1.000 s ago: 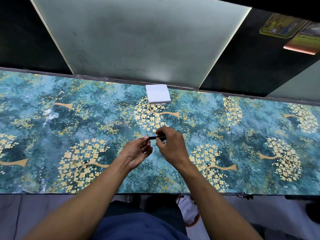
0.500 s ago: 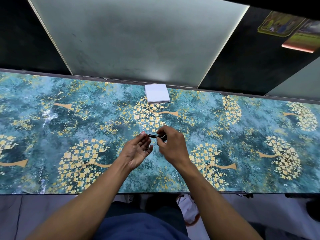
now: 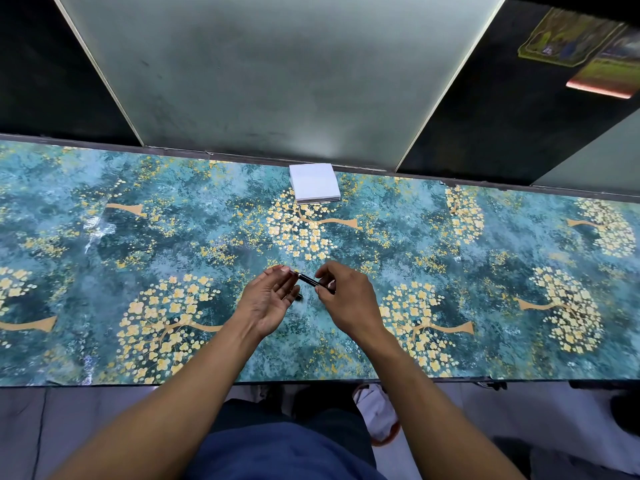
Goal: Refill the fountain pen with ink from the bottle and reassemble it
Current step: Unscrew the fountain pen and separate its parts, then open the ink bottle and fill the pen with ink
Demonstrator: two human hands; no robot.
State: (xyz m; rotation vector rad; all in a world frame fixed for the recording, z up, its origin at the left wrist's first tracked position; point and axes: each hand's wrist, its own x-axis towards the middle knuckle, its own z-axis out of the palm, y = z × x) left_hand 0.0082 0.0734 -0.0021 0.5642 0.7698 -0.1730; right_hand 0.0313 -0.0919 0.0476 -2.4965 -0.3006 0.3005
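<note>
A slim black fountain pen (image 3: 309,280) is held level above the middle of the table. My right hand (image 3: 343,299) grips its right end between curled fingers and thumb. My left hand (image 3: 268,299) lies palm up with the fingers nearly straight, and its fingertips touch the pen's left tip. A small dark piece (image 3: 298,296) shows by the left hand's lower fingers; I cannot tell what it is. No ink bottle is in view.
A small stack of white paper (image 3: 314,182) lies at the table's far edge, straight ahead. The table (image 3: 138,237) wears a glossy teal cover with gold trees. Dark panels and frosted glass rise behind it. My lap and the floor show below the near edge.
My left hand has opened out, its fingers going from curled round the pen's left end to nearly straight. The right hand has drawn the pen slightly right, baring more of it.
</note>
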